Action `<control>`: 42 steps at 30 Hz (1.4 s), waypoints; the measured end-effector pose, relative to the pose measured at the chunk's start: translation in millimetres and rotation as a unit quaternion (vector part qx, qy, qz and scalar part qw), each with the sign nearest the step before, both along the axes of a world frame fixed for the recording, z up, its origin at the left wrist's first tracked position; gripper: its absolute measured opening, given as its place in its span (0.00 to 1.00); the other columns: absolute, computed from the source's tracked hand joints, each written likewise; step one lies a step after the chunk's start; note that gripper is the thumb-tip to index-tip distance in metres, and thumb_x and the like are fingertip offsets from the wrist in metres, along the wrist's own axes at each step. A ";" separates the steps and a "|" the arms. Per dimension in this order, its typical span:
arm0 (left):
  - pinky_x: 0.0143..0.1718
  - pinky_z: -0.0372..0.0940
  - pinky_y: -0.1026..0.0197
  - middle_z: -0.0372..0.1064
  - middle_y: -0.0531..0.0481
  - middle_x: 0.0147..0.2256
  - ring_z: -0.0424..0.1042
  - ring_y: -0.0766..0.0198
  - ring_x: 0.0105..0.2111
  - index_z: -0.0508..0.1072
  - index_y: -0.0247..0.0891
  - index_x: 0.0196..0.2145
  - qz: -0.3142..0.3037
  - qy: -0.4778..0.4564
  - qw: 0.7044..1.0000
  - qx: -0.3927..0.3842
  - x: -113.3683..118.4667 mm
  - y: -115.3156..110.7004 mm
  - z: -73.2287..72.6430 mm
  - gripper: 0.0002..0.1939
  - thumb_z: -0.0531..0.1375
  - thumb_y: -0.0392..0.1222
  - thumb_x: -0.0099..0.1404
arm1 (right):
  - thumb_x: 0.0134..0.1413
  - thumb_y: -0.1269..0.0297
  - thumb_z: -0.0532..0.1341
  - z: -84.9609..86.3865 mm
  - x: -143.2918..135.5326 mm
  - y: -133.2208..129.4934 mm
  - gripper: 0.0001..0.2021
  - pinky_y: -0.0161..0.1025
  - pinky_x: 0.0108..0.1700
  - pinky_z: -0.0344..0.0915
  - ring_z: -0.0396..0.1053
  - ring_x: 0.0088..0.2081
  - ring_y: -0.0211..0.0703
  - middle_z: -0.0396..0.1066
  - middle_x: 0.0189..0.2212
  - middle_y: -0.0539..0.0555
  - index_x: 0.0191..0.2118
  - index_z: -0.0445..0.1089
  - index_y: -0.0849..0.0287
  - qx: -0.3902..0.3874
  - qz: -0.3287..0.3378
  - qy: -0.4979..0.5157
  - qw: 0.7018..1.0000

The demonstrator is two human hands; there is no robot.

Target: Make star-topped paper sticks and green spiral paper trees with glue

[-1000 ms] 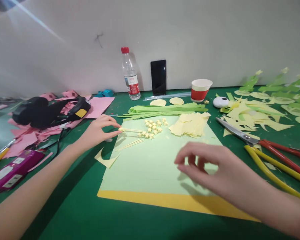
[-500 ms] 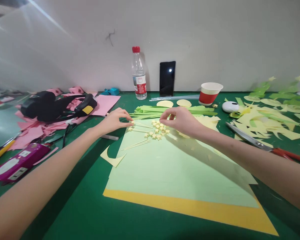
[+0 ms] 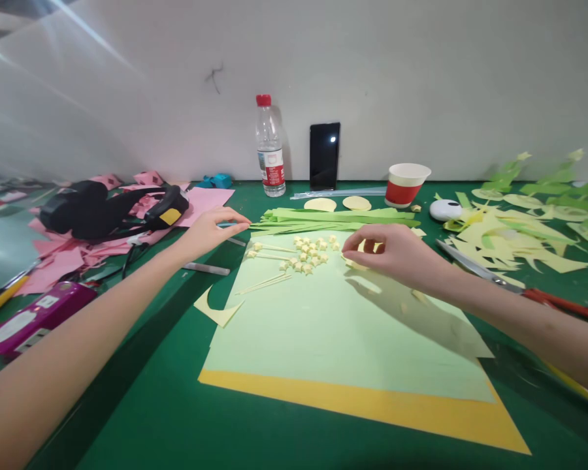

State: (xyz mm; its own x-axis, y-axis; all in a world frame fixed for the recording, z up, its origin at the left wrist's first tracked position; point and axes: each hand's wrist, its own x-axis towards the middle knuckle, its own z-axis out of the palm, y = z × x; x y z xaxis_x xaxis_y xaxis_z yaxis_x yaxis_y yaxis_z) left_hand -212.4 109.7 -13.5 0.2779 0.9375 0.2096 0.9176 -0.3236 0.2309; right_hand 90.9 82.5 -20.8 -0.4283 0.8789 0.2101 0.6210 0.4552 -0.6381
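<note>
My left hand (image 3: 210,232) hovers at the far left edge of the pale green paper (image 3: 333,333), its fingers stretched out and holding nothing visible. Just right of it lie thin sticks (image 3: 278,248) with small folded paper stars (image 3: 256,247) at their ends. A cluster of loose pale yellow stars (image 3: 306,256) rests between my hands. My right hand (image 3: 387,251) is to the right of that cluster, thumb and fingertips brought together over pale yellow paper scraps. Whatever is in that pinch is too small to make out. More bare sticks (image 3: 264,284) lie nearer me.
Green paper strips (image 3: 343,219) run behind the stars. Farther back stand a bottle (image 3: 272,153), a phone (image 3: 325,155) and a paper cup (image 3: 406,186). Scissors (image 3: 500,277) and yellow scraps (image 3: 514,238) lie right; a black tape measure (image 3: 166,207) and purple device (image 3: 42,318) lie left.
My left hand has drawn back from the star-tipped sticks, its fingers straightening. My right hand has moved right, away from the star cluster, leaving stars at its right edge in view.
</note>
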 end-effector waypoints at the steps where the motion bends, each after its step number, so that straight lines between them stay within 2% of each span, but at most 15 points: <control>1: 0.41 0.66 0.51 0.66 0.45 0.45 0.69 0.58 0.42 0.67 0.35 0.45 0.005 -0.004 1.000 0.005 1.8 -1.2 0.9 0.12 0.55 0.42 0.65 | 0.50 0.66 0.58 -1.0 1.8 -2.1 0.07 0.33 0.25 0.59 0.62 0.24 0.35 0.70 0.26 0.51 0.26 0.70 0.60 -0.001 0.004 0.005 1.000; 6: 0.42 0.66 0.51 0.66 0.45 0.45 0.69 0.58 0.42 0.68 0.35 0.44 0.000 0.003 1.000 0.013 17.1 -13.7 4.0 0.12 0.55 0.42 0.65 | 0.49 0.61 0.55 -8.0 9.4 -12.5 0.10 0.34 0.25 0.59 0.61 0.24 0.36 0.70 0.27 0.53 0.25 0.69 0.59 0.000 0.011 0.015 1.000; 10: 0.38 0.67 0.54 0.69 0.48 0.39 0.70 0.61 0.37 0.70 0.33 0.39 -0.059 0.041 0.997 -0.028 38.3 -36.4 1.3 0.10 0.55 0.43 0.65 | 0.49 0.61 0.54 -17.3 14.2 -21.9 0.10 0.34 0.24 0.57 0.59 0.23 0.36 0.69 0.27 0.53 0.25 0.68 0.59 -0.003 0.023 0.007 1.000; 13: 0.39 0.66 0.54 0.70 0.49 0.35 0.70 0.62 0.36 0.71 0.34 0.34 -0.087 0.082 0.992 -0.036 52.2 -54.4 -6.6 0.10 0.56 0.43 0.64 | 0.49 0.63 0.54 -21.9 14.4 -26.3 0.08 0.34 0.25 0.56 0.58 0.23 0.36 0.69 0.27 0.53 0.26 0.68 0.59 -0.001 0.026 -0.004 1.000; 19: 0.39 0.66 0.53 0.70 0.49 0.35 0.70 0.61 0.36 0.70 0.33 0.35 -0.081 0.154 0.985 0.018 58.5 -70.7 -22.5 0.08 0.56 0.41 0.64 | 0.50 0.70 0.54 -14.9 5.1 -28.3 0.06 0.35 0.27 0.57 0.58 0.25 0.36 0.69 0.28 0.52 0.27 0.67 0.61 -0.021 0.032 -0.033 0.999; 25: 0.40 0.65 0.52 0.72 0.50 0.30 0.71 0.63 0.31 0.72 0.33 0.30 -0.136 0.186 0.969 0.094 58.3 -71.0 -21.9 0.08 0.54 0.35 0.65 | 0.52 0.70 0.53 -12.3 6.2 -33.9 0.07 0.34 0.27 0.57 0.59 0.25 0.36 0.69 0.28 0.52 0.27 0.67 0.61 -0.035 0.041 -0.041 0.998; 27: 0.41 0.63 0.49 0.74 0.48 0.28 0.71 0.61 0.29 0.72 0.34 0.27 -0.147 0.175 0.965 0.128 59.4 -72.3 -20.2 0.11 0.53 0.34 0.65 | 0.52 0.70 0.53 -13.7 10.1 -36.9 0.07 0.34 0.27 0.57 0.59 0.25 0.36 0.69 0.28 0.52 0.27 0.67 0.61 -0.031 0.038 -0.038 0.998; 30: 0.42 0.61 0.47 0.76 0.44 0.32 0.71 0.57 0.32 0.73 0.34 0.27 -0.163 0.136 0.959 0.186 66.3 -81.3 -17.8 0.13 0.51 0.35 0.65 | 0.52 0.69 0.53 -12.9 17.1 -45.1 0.08 0.34 0.26 0.56 0.59 0.24 0.36 0.69 0.27 0.52 0.28 0.68 0.60 -0.021 0.030 -0.028 0.999; 32: 0.46 0.58 0.49 0.75 0.47 0.32 0.70 0.60 0.32 0.72 0.34 0.29 -0.185 0.099 0.954 0.212 77.6 -93.7 -16.4 0.12 0.51 0.35 0.66 | 0.54 0.67 0.52 -9.6 21.4 -54.9 0.09 0.33 0.25 0.55 0.59 0.23 0.35 0.69 0.28 0.51 0.29 0.68 0.60 -0.020 0.032 -0.022 0.999; 34: 0.49 0.57 0.56 0.73 0.54 0.27 0.69 0.67 0.28 0.71 0.36 0.30 -0.233 0.074 0.950 0.197 94.9 -109.2 -15.2 0.10 0.52 0.33 0.65 | 0.55 0.66 0.51 -5.4 25.1 -68.4 0.10 0.32 0.25 0.55 0.60 0.24 0.34 0.69 0.29 0.51 0.31 0.69 0.59 -0.025 0.049 -0.019 0.998; 37: 0.51 0.54 0.60 0.70 0.56 0.24 0.66 0.69 0.26 0.70 0.35 0.31 -0.316 -0.016 0.941 0.117 127.1 -128.5 -14.3 0.09 0.52 0.30 0.64 | 0.57 0.64 0.51 -2.4 31.5 -91.0 0.10 0.31 0.27 0.57 0.64 0.27 0.35 0.70 0.28 0.50 0.32 0.69 0.58 -0.065 0.088 -0.032 0.994; 39: 0.48 0.55 0.61 0.68 0.56 0.23 0.64 0.69 0.25 0.70 0.35 0.27 -0.331 -0.061 0.937 0.091 147.6 -133.6 -14.8 0.10 0.52 0.32 0.65 | 0.57 0.65 0.51 -4.3 38.5 -103.7 0.11 0.30 0.28 0.58 0.65 0.27 0.35 0.69 0.26 0.50 0.29 0.69 0.59 -0.094 0.098 -0.054 0.989; 42: 0.44 0.58 0.61 0.67 0.54 0.21 0.63 0.69 0.23 0.70 0.34 0.25 -0.357 -0.089 0.927 0.074 171.2 -129.5 -16.5 0.12 0.53 0.33 0.64 | 0.57 0.66 0.49 -8.4 53.9 -115.6 0.14 0.31 0.27 0.58 0.65 0.26 0.36 0.68 0.24 0.52 0.26 0.68 0.61 -0.104 0.078 -0.074 0.989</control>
